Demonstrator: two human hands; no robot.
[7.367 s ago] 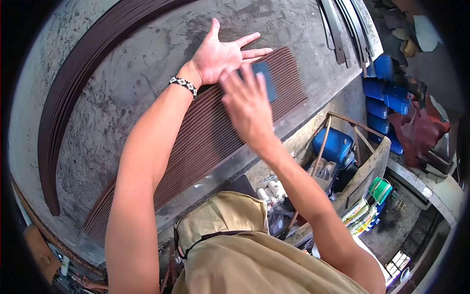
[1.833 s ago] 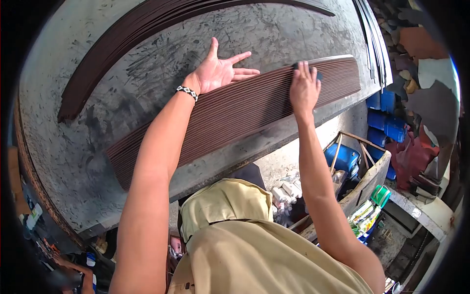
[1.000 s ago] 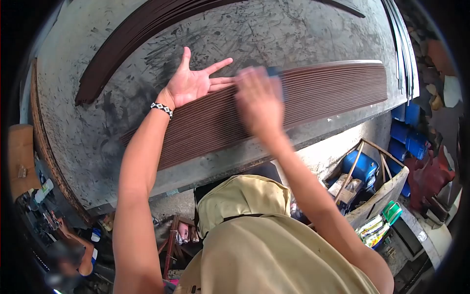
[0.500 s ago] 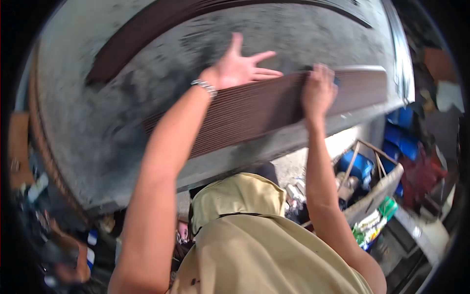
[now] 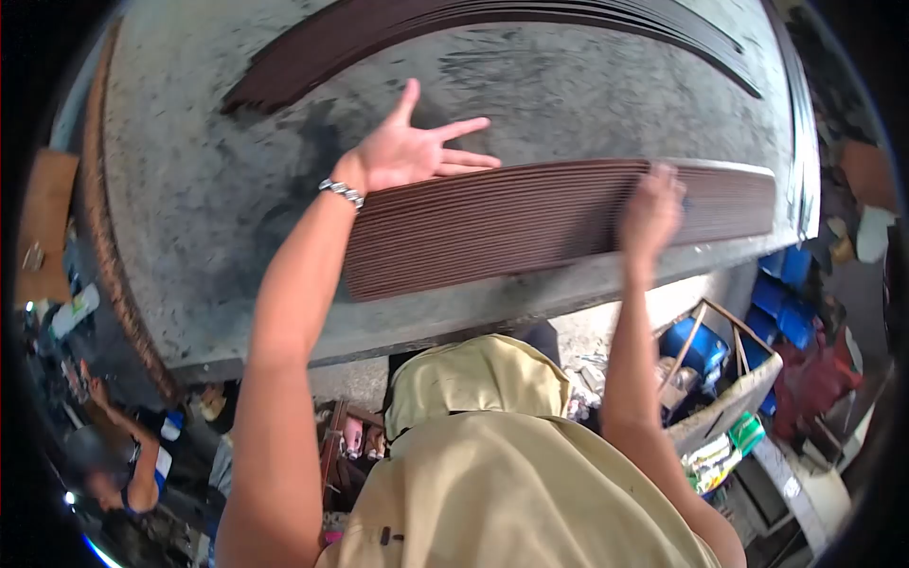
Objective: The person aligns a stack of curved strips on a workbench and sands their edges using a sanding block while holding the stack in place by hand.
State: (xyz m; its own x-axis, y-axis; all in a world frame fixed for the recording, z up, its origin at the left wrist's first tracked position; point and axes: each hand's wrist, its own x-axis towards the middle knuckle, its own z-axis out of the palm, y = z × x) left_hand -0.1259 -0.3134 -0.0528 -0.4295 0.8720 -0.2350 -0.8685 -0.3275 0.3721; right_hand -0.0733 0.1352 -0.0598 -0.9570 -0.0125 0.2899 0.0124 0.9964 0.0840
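A row of dark brown thin strips (image 5: 492,222), laid side by side with fine parallel lines, lies along the near part of a grey worktable (image 5: 256,331). My left hand (image 5: 402,151) is open at the row's far edge, toward its left end. Its fingers are spread and the palm shows. Over the right part of the strips, my right hand (image 5: 651,216) is closed with its fingers bent down. Motion blurs it slightly; a small dark bit shows beside its fingers, too little to name. Farther back lies a second, curved bundle of brown strips (image 5: 379,36).
Metal strips (image 5: 803,161) run along the table's right edge. Below right stands a wooden-framed bin (image 5: 724,398) beside blue containers (image 5: 784,308) and a green-and-white packet (image 5: 715,454). Another person (image 5: 133,464) is at the lower left. Cardboard (image 5: 45,213) stands at the far left.
My right hand has shifted right along the strips. My left hand stays spread at their far edge, now farther left in view. The camera view has also shifted.
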